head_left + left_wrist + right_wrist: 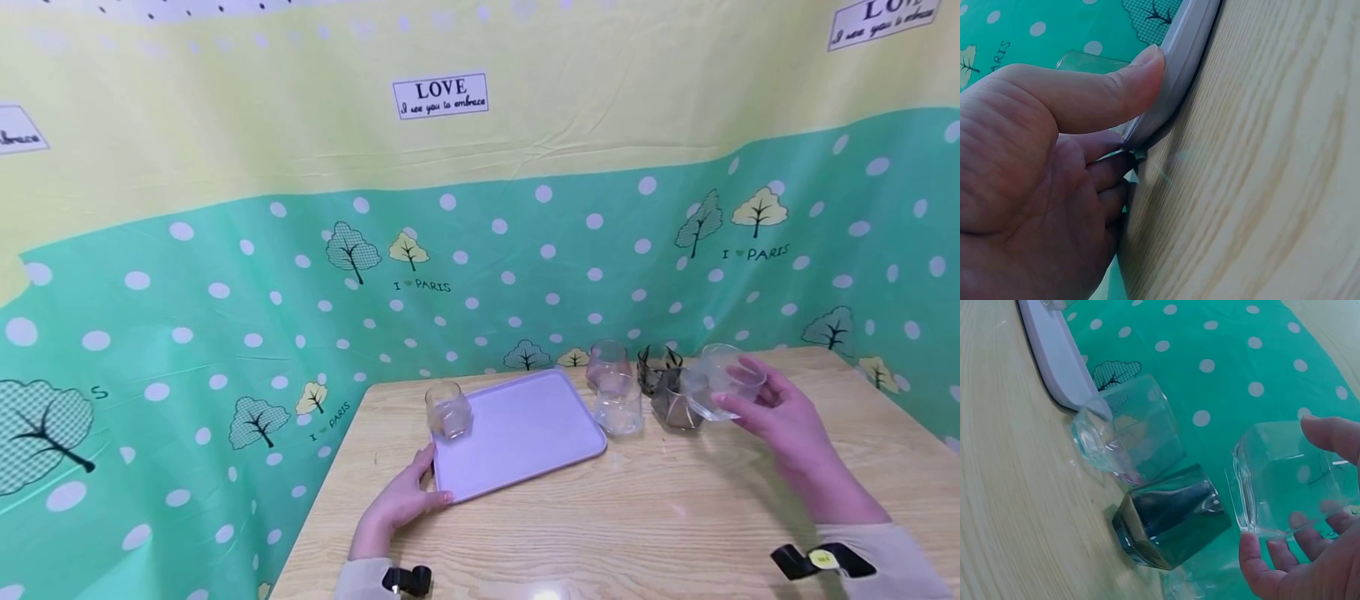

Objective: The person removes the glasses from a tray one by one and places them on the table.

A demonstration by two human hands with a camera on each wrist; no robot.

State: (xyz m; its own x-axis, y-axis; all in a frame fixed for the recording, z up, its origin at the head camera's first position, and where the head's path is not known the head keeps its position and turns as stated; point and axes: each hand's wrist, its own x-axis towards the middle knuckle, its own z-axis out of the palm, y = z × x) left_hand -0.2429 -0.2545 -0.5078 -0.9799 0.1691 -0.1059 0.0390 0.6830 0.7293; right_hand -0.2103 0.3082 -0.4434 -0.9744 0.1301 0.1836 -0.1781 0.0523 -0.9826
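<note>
My left hand [401, 504] pinches the near left corner of a lilac tray [517, 437]. In the left wrist view, the thumb [1132, 81] lies on the tray's rim, with the other fingers at its edge. A clear drinking glass [450, 414] stands on the tray's far left corner. On the right, my right hand [780, 412] holds another clear glass [1279, 481], tilted and lifted off the table. Just left of it stands a dark grey glass [1172, 519]. A clear faceted glass [1132, 428] is beside the tray's right end.
Behind the front glasses stand a pinkish glass [607, 360] and another dark glass [658, 367]. A further clear glass seems partly hidden behind the held one. The wooden table [570, 533] meets a green, dotted cloth backdrop [465, 275] at its back edge.
</note>
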